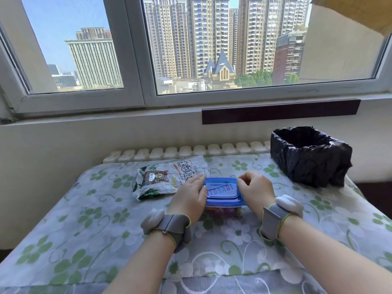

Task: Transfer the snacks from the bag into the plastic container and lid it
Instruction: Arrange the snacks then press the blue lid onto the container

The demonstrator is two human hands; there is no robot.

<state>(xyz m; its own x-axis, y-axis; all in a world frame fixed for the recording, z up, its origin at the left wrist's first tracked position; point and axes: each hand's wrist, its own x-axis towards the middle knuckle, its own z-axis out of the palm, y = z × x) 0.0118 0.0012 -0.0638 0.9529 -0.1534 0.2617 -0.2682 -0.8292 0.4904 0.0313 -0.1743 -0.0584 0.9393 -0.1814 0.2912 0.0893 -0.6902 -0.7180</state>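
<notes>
Nearest, two bare forearms reach forward over a worktop (pixel 63 230) covered in a cloth printed with green flowers. Each wrist carries a grey strap with a white pod on it, the left wristband (pixel 169 227) and the right wristband (pixel 277 217).

Just beyond the wrists, both hands meet the plastic container (pixel 222 211), which stands on the cloth near the middle of the worktop. Its clear body shows dark, reddish contents through the near wall; what they are cannot be told. A blue lid (pixel 222 190) with raised lettering lies on top of it, seemingly flat. The left hand (pixel 189 197) lies against the lid's left end with its fingers fairly straight along the edge. The right hand (pixel 255 187) sits on the lid's right end with fingers curled over that edge, the thumb and fingertips drawn together at the far right corner. The two hands are apart, one at each end of the lid.

Touching the left hand's far side, a snack bag (pixel 167 177) lies flat on the cloth, printed with green leaves and a brown cartoon animal, its clear upper part pointing right, behind the container.

Farther right, well apart from the container, a bin lined with a black bag (pixel 309 158) stands at the worktop's back corner. Behind the worktop runs a white radiator (pixel 186 152), then a wall, a sill and a wide window (pixel 137 60) looking onto tall buildings.
</notes>
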